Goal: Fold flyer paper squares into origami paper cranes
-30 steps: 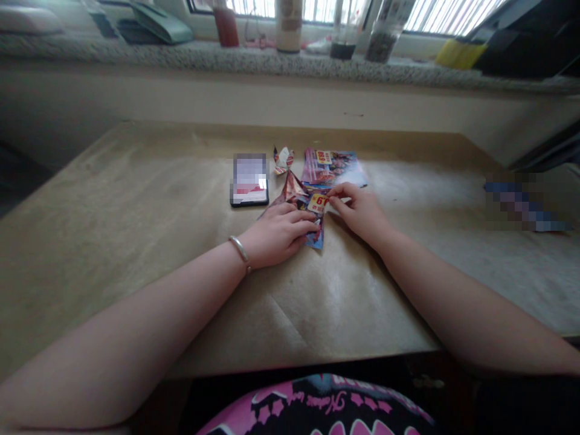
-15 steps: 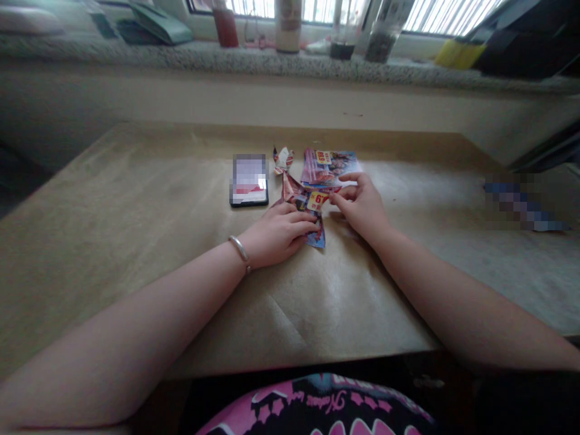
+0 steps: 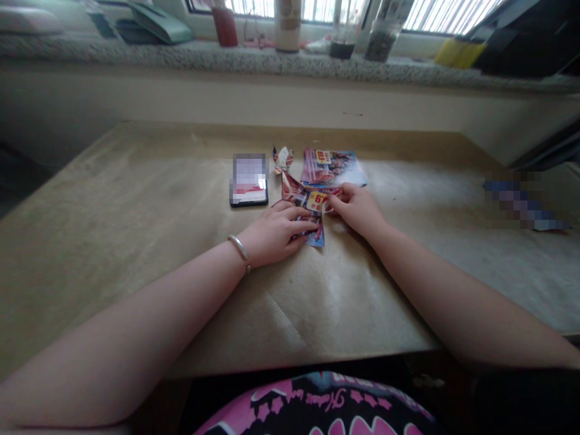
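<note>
A piece of colourful printed paper (image 3: 293,188), creased and folded into points, lies on the table between my hands. My left hand (image 3: 283,232) rests flat over its lower left part, fingers stretched out and pressing it down. At the paper's right edge, my right hand (image 3: 356,205) has thumb and fingers closed in a pinch on a corner by the yellow price label. The fingertips partly cover that label. Just behind lies a stack of similar printed sheets (image 3: 333,166). A small folded paper piece (image 3: 283,158) with white and striped parts sits left of the stack.
A phone (image 3: 249,181) with a blurred screen lies left of the papers. On the far right of the table (image 3: 136,241) is a blurred bluish strip (image 3: 525,205). Bottles and jars (image 3: 287,27) line the stone windowsill (image 3: 254,60) behind.
My right hand's fingers have drawn in and down from the edge of the sheet stack, closing on the paper's right corner. The left hand has barely moved.
</note>
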The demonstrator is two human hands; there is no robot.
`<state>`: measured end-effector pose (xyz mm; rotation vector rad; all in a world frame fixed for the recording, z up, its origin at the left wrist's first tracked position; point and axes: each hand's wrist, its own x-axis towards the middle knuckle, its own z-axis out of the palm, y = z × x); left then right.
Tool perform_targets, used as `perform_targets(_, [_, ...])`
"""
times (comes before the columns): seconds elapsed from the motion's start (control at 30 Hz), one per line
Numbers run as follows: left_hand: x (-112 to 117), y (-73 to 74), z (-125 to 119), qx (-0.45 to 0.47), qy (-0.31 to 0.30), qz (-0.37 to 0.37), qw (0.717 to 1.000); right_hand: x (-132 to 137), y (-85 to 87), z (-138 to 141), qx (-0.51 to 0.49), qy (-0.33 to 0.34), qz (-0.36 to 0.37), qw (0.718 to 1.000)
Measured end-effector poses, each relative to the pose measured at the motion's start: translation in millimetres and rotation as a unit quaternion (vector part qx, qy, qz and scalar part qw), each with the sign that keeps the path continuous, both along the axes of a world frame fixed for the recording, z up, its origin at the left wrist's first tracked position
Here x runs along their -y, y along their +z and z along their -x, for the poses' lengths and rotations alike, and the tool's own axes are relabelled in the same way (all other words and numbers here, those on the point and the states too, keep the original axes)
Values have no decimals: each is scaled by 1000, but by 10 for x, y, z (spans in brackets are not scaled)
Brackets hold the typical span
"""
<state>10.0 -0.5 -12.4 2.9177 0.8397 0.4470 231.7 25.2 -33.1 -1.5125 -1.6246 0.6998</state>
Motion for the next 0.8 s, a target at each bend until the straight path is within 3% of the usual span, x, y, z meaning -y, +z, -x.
perform_targets(0.33, [0,-2,4,1,-1,-2,1000,63,69,51,27,23,18,999])
perform_targets(0.47, [6,7,-9,1,0,7,1000,74,56,39,57,6,-3,998])
perform_targets(0.8, [34,15,-12,41,22,43,998,171,127,29,76,49,-27,996])
